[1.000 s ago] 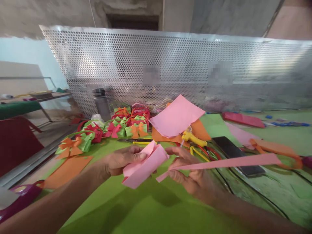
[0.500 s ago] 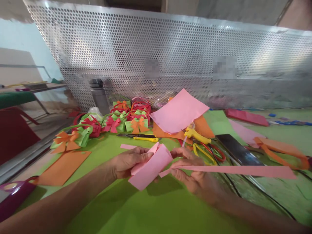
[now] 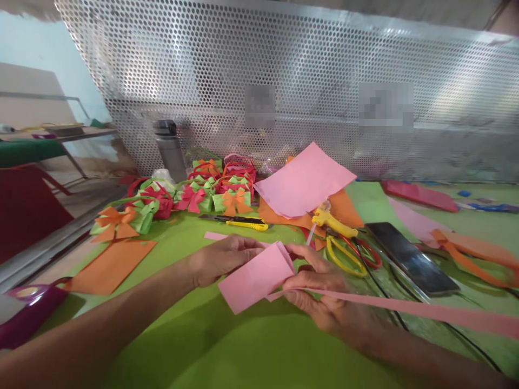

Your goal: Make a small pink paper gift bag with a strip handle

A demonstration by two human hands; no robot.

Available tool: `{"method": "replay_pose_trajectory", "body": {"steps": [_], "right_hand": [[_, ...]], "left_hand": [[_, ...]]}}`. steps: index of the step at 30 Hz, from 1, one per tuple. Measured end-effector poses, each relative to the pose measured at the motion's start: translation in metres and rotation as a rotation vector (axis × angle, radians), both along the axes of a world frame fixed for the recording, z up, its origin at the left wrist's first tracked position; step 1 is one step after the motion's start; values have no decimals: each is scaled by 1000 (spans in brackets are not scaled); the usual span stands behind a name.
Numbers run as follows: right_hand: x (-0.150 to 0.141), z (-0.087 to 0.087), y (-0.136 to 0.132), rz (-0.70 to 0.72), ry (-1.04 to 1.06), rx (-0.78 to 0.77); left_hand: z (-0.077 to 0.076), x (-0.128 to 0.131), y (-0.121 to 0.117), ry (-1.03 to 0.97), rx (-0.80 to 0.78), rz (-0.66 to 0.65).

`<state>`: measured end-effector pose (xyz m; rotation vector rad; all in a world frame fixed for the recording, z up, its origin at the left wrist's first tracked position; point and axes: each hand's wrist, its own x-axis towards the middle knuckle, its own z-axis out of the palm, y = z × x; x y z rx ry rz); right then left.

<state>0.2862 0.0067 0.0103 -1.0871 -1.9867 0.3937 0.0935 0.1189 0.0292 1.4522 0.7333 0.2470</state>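
The folded pink paper (image 3: 256, 282) is held tilted above the green bench (image 3: 227, 354), between the two hands. Its upper left edge is held by the left hand (image 3: 222, 258), whose grip is closed on it, though the fingers behind are partly hidden. By the right hand (image 3: 324, 289) a narrow pink strip (image 3: 405, 307) is pinched near its short end, the grip closed, and its long part is left trailing to the right. Whether the folded paper is also touched by the right index finger cannot be told.

Both pieces are judged very light. The folded paper seems fairly stiff but easily crushed, so it is best held lightly along its creased edges. The strip looks floppy and easily kinked, and is best pinched flat near an end.
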Motion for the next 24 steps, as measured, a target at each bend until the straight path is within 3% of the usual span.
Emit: {"method": "replay_pose_trajectory", "body": {"steps": [3,5,10,14,19,24], "right_hand": [[-1,-4,0,-38,5,17],[-1,-8,0,-62,17,41],[-2,-14,3,-41,3,103],[-4,-11,2,-24,-60,184],[-5,-5,2,-51,-111,258],[-2,-8,3,-49,-140,323]], "left_hand": [[19,-4,1,186,504,120],[31,-7,-2,202,703,178],[49,-5,-24,202,712,147],[48,0,-37,209,766,155],[48,-4,-43,219,888,304],[47,-10,-43,226,856,246]]}}
